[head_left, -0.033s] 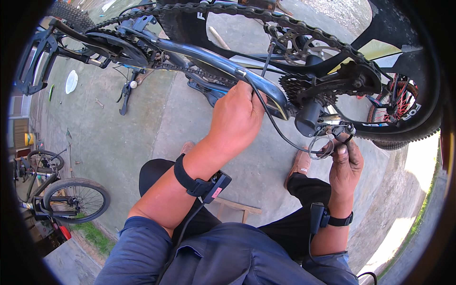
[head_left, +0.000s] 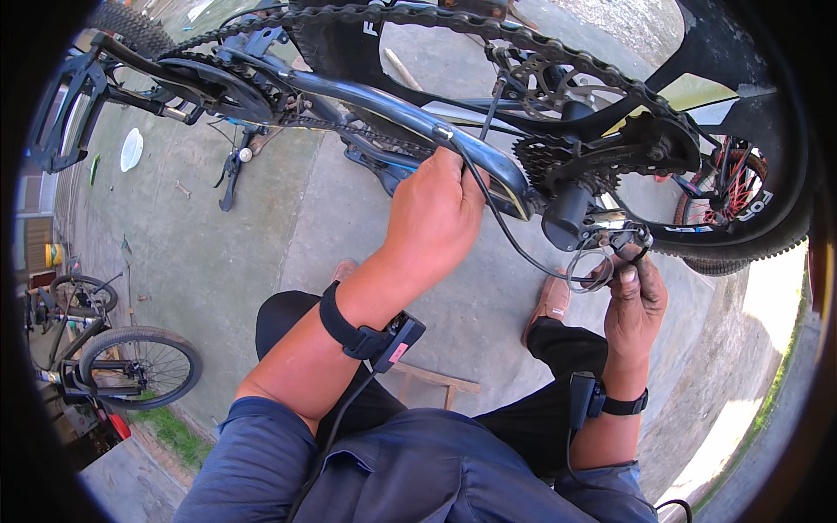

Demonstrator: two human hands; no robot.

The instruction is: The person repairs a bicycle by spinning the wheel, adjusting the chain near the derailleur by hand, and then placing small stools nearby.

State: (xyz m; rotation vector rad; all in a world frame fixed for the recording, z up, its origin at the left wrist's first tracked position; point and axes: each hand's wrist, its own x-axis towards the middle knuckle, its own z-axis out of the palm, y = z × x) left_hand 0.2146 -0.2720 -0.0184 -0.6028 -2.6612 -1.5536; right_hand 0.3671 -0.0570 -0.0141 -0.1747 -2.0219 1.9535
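A bicycle's blue-black frame tube (head_left: pixel 384 100) slants across the upper middle. My left hand (head_left: pixel 436 213) is closed at its underside, around the black cable housing (head_left: pixel 501 228), though the fingertips are hidden. That housing leaves the tube and bends down to the right, toward the rear derailleur (head_left: pixel 621 234). Just below the derailleur, my right hand (head_left: pixel 635 301) pinches the thin cable with darkened thumb and fingers. A loop of bare wire (head_left: pixel 591 272) hangs beside the thumb. Exactly where the cable's end sits cannot be made out.
Overhead runs the chain (head_left: pixel 523 37), with the cassette (head_left: pixel 545 166) and tyre (head_left: pixel 776 209) at right. A pedal (head_left: pixel 65 113) juts in at upper left. Another bicycle (head_left: pixel 131 366) lies left. A white dish (head_left: pixel 131 150) and a wooden stool (head_left: pixel 436 381) are on the concrete.
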